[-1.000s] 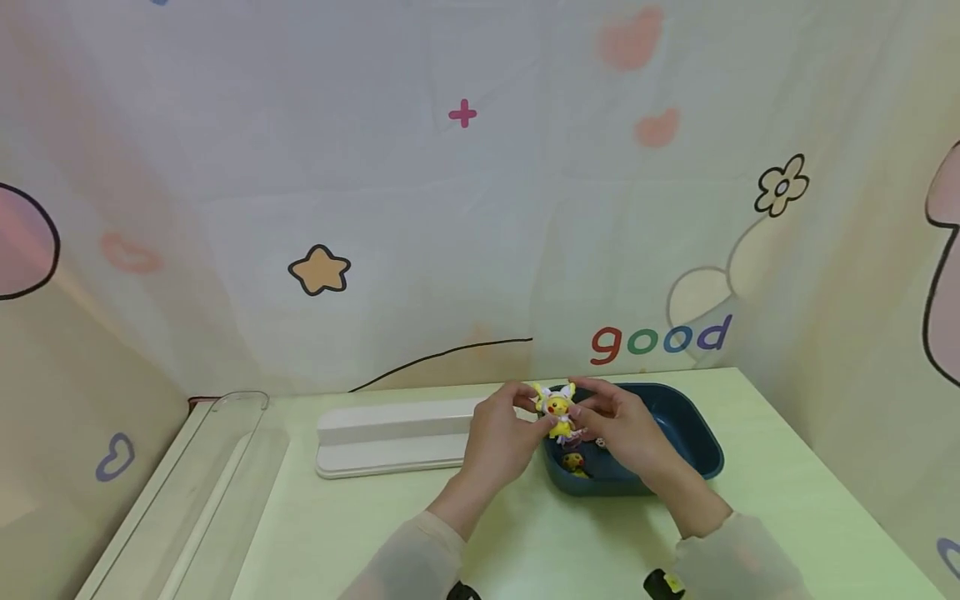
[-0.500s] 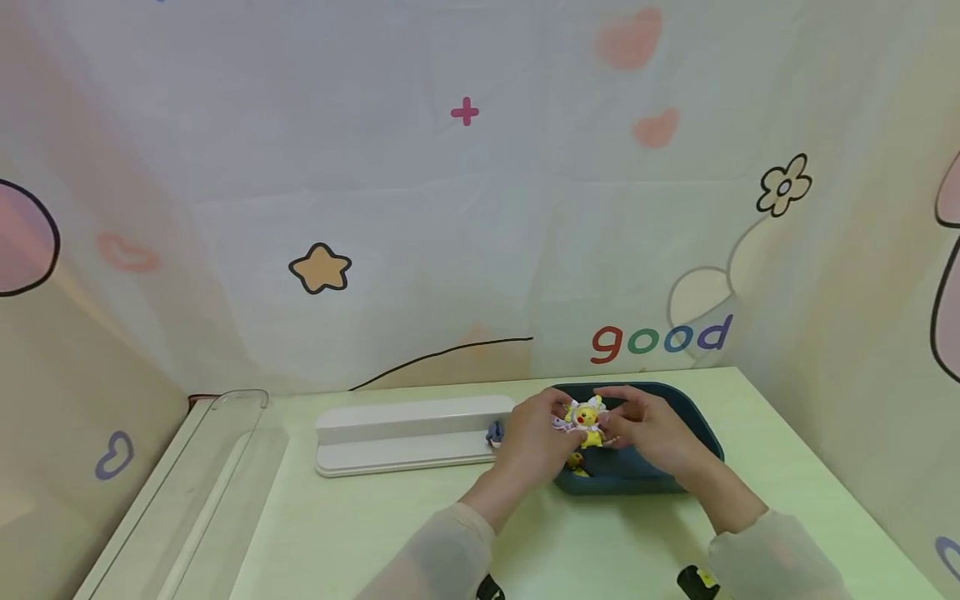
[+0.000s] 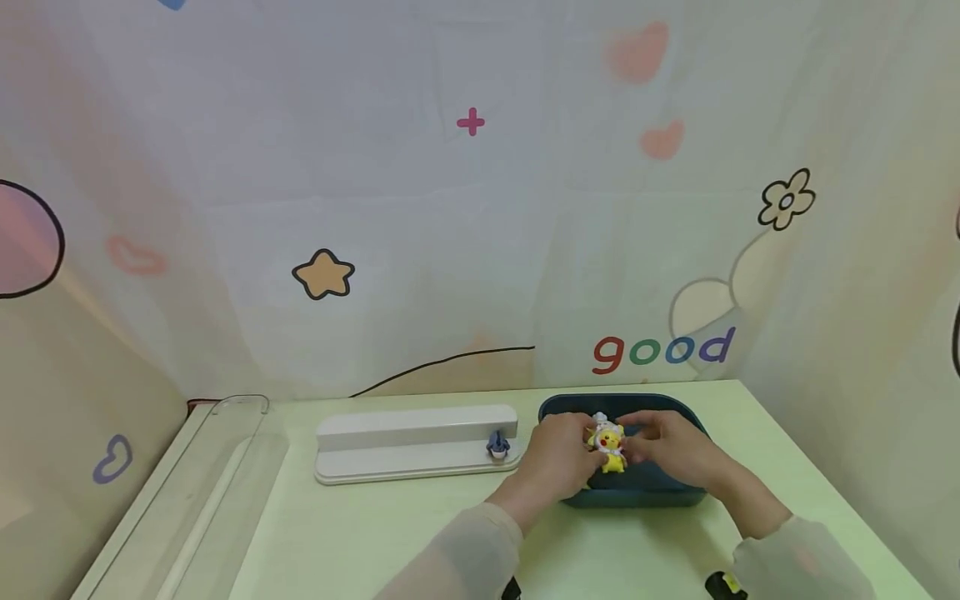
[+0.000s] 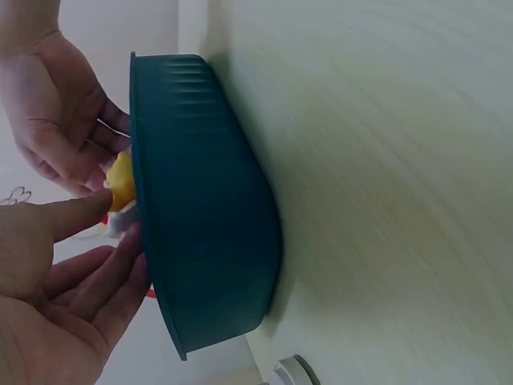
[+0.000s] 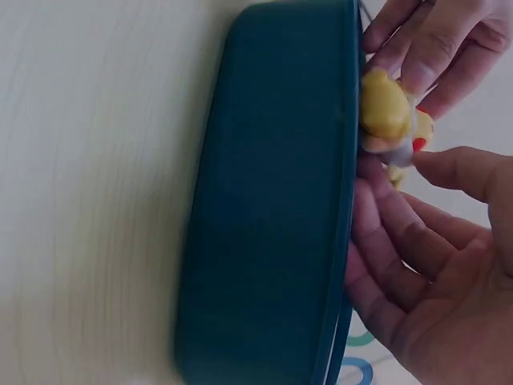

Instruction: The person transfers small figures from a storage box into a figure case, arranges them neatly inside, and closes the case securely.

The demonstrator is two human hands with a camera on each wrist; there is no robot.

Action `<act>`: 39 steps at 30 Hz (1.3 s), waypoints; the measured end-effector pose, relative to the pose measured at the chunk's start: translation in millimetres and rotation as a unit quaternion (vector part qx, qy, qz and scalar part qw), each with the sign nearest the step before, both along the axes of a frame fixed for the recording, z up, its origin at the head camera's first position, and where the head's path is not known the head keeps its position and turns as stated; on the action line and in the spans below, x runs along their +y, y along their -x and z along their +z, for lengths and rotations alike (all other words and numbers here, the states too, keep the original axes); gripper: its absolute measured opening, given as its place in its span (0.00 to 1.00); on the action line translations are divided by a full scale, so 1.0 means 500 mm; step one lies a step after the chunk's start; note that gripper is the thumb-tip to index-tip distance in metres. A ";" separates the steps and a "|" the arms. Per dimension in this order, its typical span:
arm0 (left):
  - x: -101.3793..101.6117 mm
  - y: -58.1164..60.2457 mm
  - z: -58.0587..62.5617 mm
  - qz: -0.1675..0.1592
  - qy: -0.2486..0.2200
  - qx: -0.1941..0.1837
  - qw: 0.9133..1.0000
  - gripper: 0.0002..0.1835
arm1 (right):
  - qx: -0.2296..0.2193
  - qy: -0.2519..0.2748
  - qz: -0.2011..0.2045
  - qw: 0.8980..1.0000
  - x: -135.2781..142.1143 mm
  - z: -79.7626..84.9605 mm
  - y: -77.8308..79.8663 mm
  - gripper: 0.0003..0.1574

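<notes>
A small yellow Pikachu figurine [image 3: 611, 442] in a white hood is held upright over the dark teal tray [image 3: 630, 498], facing the head camera. My left hand [image 3: 558, 457] pinches it from the left side. From the right, my right hand [image 3: 675, 450] holds its other side between thumb and fingers. In the left wrist view, the left hand [image 4: 56, 281] is at the near side of the figurine [image 4: 120, 183]. In the right wrist view, the right thumb meets the figurine [image 5: 386, 108] low down, close to the tray wall [image 5: 272, 192]. Both hands hide part of the tray's inside.
Left of the tray lies a white stepped display stand [image 3: 405, 467], with a small blue figurine [image 3: 498, 445] at its right end. A clear plastic cover [image 3: 202, 500] lies along the table's left side. A printed curtain [image 3: 420, 208] hangs behind the table.
Both hands have moved right with the Pikachu figurine, now over the tray's middle. The blue figurine on the stand is uncovered, while the other yellow figurine in the tray is now hidden.
</notes>
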State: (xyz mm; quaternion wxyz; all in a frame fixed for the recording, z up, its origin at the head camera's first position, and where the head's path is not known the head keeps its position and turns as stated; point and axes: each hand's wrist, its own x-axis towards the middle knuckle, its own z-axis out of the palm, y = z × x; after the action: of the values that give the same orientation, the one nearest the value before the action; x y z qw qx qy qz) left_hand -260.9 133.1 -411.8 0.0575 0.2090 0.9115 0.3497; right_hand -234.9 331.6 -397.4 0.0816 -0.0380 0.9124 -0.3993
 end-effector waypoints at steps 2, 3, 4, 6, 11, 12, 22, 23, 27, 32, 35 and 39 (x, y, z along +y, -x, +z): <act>0.008 0.001 -0.002 -0.013 0.046 0.021 0.999 0.22 | -0.002 -0.022 0.014 1.000 0.009 -0.003 0.001 0.29; 0.011 0.001 -0.004 -0.019 0.069 0.032 0.997 0.22 | -0.005 -0.030 0.017 0.999 0.012 -0.005 0.002 0.29; 0.015 0.002 -0.006 -0.025 0.090 0.043 0.995 0.21 | -0.009 -0.034 0.019 0.999 0.014 -0.007 0.002 0.28; 0.021 0.003 -0.012 -0.032 0.122 0.058 0.990 0.20 | -0.013 -0.041 0.024 0.999 0.018 -0.011 0.002 0.28; 0.032 0.007 -0.020 -0.037 0.160 0.069 0.984 0.18 | -0.025 -0.051 0.042 0.998 0.023 -0.020 0.006 0.27; 0.034 0.007 -0.021 -0.038 0.169 0.070 0.982 0.17 | -0.028 -0.052 0.045 0.997 0.023 -0.022 0.006 0.26; 0.059 0.012 -0.036 -0.031 0.228 0.093 0.969 0.12 | -0.042 -0.105 0.030 0.993 0.009 -0.041 0.010 0.22; 0.061 0.013 -0.037 -0.029 0.229 0.095 0.968 0.13 | -0.039 -0.112 0.028 0.993 0.009 -0.042 0.011 0.21; 0.062 0.019 -0.034 -0.021 0.239 0.102 0.966 0.18 | -0.033 -0.127 0.019 0.991 0.005 -0.045 0.016 0.21; 0.059 0.019 -0.033 -0.015 0.248 0.094 0.964 0.25 | -0.040 -0.132 0.003 0.991 -0.002 -0.048 0.018 0.19; 0.059 0.018 -0.032 -0.014 0.252 0.092 0.963 0.23 | -0.043 -0.135 0.002 0.990 -0.004 -0.045 0.016 0.18; 0.062 0.014 -0.030 -0.015 0.259 0.093 0.961 0.22 | -0.047 -0.141 -0.003 0.989 -0.004 -0.042 0.011 0.17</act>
State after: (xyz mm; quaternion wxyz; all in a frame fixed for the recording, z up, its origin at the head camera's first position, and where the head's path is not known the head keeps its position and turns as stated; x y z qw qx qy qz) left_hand -267.9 164.2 -426.9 0.0297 0.2326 0.9688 0.0800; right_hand -240.5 329.6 -418.3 0.1277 -0.0048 0.9549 -0.2678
